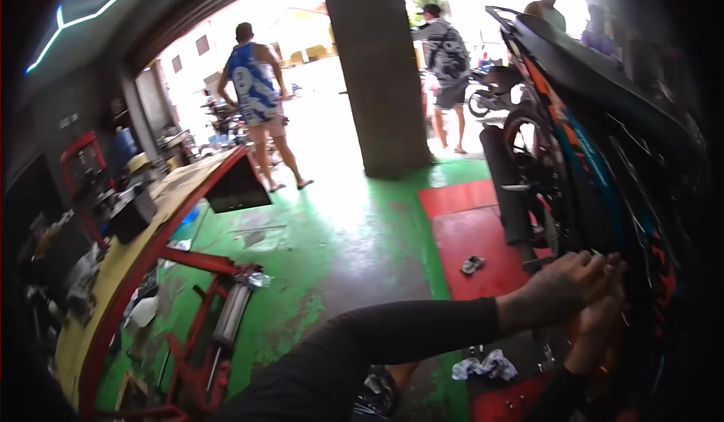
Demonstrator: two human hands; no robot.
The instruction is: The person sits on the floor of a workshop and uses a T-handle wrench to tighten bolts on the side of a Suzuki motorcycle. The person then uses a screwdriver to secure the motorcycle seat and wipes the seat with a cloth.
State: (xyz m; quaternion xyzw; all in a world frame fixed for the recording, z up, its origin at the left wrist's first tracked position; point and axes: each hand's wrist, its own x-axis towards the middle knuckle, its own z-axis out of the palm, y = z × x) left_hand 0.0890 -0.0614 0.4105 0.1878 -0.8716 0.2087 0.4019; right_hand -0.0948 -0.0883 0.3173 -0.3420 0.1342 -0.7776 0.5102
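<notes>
A black motorcycle [603, 150] with orange and blue side panels stands on a red mat at the right. My left hand [562, 286], on a black-sleeved arm crossing from the lower middle, presses against the bike's side near the rear wheel. My right hand [603, 313] comes up from below and meets it at the same spot, fingers curled against the dark bodywork. What the fingers grip is hidden in shadow and blur.
A red-framed lift bench [151, 256] with a yellow top fills the left. A rag [483, 365] and a small part [473, 264] lie on the floor. A grey pillar [377, 75] stands ahead. Several people stand near the open doorway, by a second motorcycle [494, 86].
</notes>
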